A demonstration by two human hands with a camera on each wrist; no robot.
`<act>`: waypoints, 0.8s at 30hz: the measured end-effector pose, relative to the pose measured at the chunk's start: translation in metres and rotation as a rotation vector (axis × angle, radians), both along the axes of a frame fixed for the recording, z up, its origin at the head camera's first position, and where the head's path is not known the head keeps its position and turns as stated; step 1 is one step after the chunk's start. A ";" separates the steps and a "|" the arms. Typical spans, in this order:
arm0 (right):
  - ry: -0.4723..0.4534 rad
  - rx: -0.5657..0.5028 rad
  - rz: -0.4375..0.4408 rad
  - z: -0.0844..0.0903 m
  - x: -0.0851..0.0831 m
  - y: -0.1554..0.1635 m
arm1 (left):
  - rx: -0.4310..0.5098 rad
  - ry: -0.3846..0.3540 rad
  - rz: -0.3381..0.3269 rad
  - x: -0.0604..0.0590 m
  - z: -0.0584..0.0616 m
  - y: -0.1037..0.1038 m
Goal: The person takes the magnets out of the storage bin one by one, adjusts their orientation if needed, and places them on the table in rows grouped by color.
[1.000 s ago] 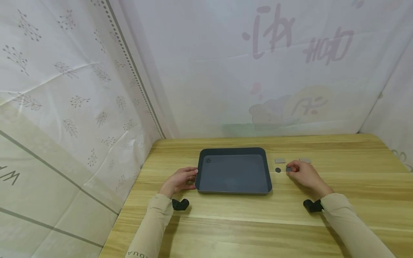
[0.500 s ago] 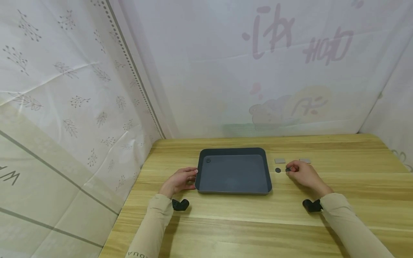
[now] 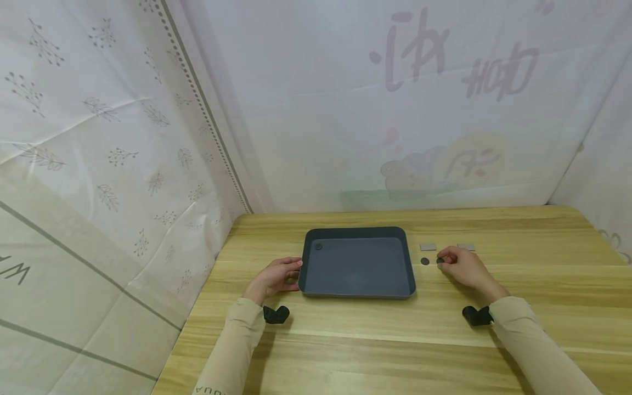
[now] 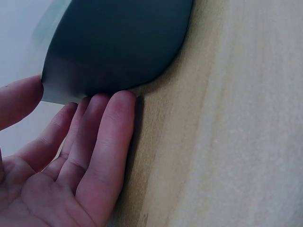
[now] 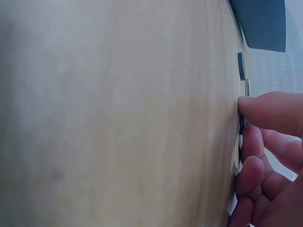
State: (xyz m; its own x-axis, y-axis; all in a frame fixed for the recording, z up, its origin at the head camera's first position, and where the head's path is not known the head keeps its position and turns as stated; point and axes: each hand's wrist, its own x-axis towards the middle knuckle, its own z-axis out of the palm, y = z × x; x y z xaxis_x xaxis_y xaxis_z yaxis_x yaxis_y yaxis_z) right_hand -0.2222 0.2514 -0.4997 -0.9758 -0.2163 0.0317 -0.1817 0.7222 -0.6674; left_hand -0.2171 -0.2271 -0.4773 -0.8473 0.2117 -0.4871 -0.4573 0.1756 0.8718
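Note:
A dark grey tray [image 3: 407, 258] lies on the wooden table [image 3: 345, 340], with one small dark disc [image 3: 318, 246] in its far left corner. My left hand [image 3: 292, 272] rests against the tray's left side, its fingers [image 4: 111, 127] straight along the tray [image 4: 118, 42] base and the thumb by the rim. Right of the tray, my right hand [image 3: 442, 259] pinches a small dark disc [image 3: 439, 261] that lies on the table; the thumb [image 5: 270, 111] and a finger sit on either side of the disc [image 5: 242, 125].
Another dark disc [image 3: 425, 261] lies between the tray and my right hand. Two flat grey squares [image 3: 428, 247] [image 3: 466, 247] lie just beyond. White patterned curtains close in the table at the back and left.

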 end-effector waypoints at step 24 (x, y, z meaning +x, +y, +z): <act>-0.005 -0.003 0.003 0.002 0.000 -0.001 | 0.018 -0.006 -0.012 0.000 0.001 -0.003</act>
State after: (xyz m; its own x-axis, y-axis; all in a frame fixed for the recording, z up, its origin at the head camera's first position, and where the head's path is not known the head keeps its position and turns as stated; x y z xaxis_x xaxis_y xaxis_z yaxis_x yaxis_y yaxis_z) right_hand -0.2227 0.2500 -0.4979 -0.9753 -0.2193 0.0272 -0.1806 0.7196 -0.6705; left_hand -0.2168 -0.2298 -0.4760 -0.8416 0.2310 -0.4882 -0.4605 0.1654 0.8721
